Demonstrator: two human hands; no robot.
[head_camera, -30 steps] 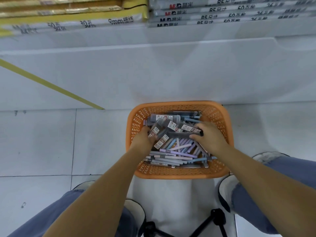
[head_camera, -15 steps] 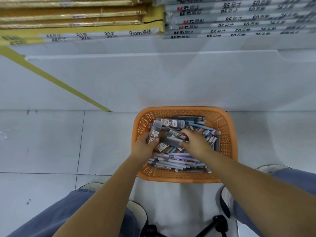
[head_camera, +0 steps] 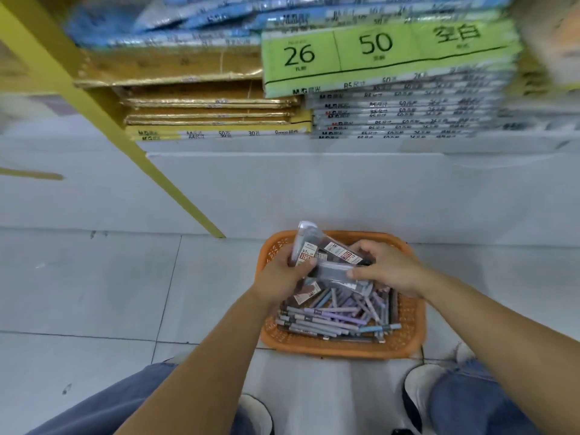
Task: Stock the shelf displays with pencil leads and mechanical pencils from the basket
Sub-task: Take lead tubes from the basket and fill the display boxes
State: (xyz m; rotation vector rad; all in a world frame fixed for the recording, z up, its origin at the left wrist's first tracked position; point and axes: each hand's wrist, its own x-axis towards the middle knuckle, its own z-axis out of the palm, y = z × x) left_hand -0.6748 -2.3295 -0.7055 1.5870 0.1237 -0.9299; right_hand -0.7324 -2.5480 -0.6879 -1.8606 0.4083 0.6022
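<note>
Both hands sit centre frame, just above an orange plastic lattice basket [head_camera: 339,351] that stands on pale grey floor tiles [head_camera: 94,293], lower centre-right. Left hand [head_camera: 284,274] grips a bunch of clear plastic pencil-lead cases w/ white-and-red labels [head_camera: 326,252]; fingers are wrapped round the bunch, thumb pressed over a label, and one case pokes up and tilts toward the top of the frame. Right hand [head_camera: 387,265] has fingers curled over the far end of the same bunch, w/ thumb tip on a flat grey translucent case [head_camera: 334,273] lying crosswise btwn the two hands. Exact no. of cases can't be told; they overlap.

Inside the basket, below the hands: a loose heap of slim mechanical pencils in purple, grey and light blue [head_camera: 329,318], most lying roughly left-right, plus another labelled lead case [head_camera: 306,293] beside the left wrist.

Behind the basket, a white shelf base panel [head_camera: 314,189] runs across mid frame. A yellow metal upright [head_camera: 94,111] slants from upper left down to the floor just left of the basket. Upper frame: stacked gold-yellow paper packs [head_camera: 207,102] centre, grey packs w/ printed edges [head_camera: 401,114] to their right, a bright green pack marked 26 and 50 [head_camera: 376,54] on top of those, and blurred blue packs [head_camera: 188,23] above.

Bottom corners: blue jeans knees, w/ a white shoe [head_camera: 420,384] lower right.
</note>
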